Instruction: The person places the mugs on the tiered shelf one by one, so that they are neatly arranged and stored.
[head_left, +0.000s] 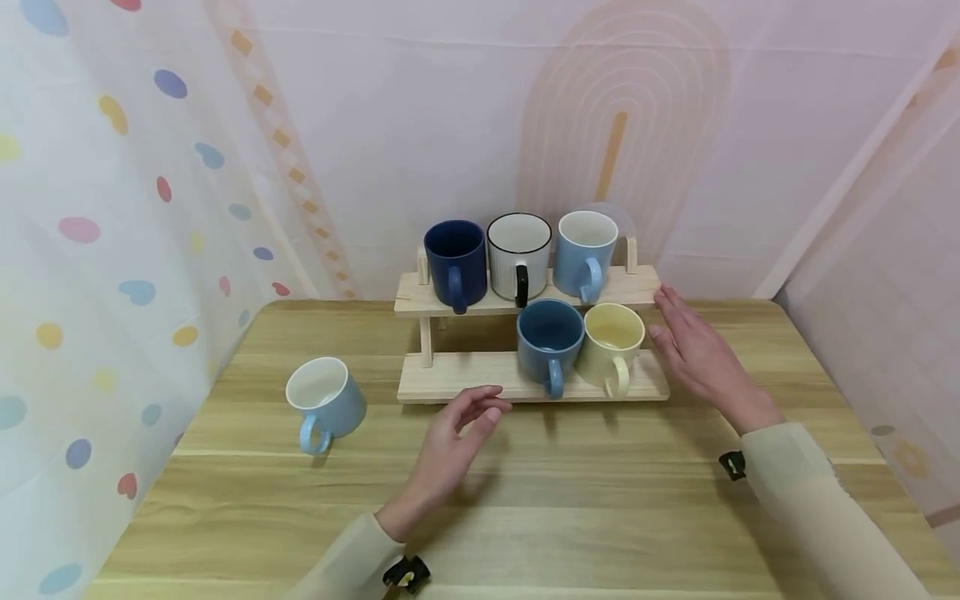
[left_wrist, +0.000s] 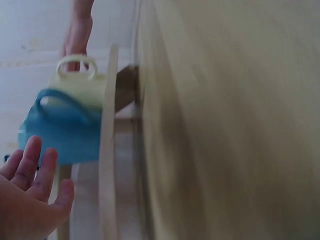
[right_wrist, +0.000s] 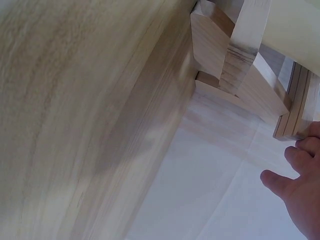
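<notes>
A two-tier wooden rack (head_left: pixel 457 379) holds several mugs. On its upper board stand a navy mug (head_left: pixel 455 262), a white mug with black rim and handle (head_left: pixel 519 254) and a light blue mug (head_left: pixel 585 254). Below are a teal mug (head_left: pixel 550 342) and a pale yellow mug (head_left: pixel 611 346), side by side at the right. My right hand (head_left: pixel 697 350), fingers extended, touches the right end of the upper board (right_wrist: pixel 295 107). In front of the lower board my left hand (head_left: pixel 453 450) hovers with loosely bent fingers, holding nothing; the left wrist view shows its fingers (left_wrist: pixel 47 170) near the teal mug.
Another light blue mug (head_left: pixel 326 404) stands on the wooden table (head_left: pixel 600 500), left of the rack, its handle toward the front. A patterned cloth (head_left: pixel 420 125) hangs behind the table, with more cloth along both sides.
</notes>
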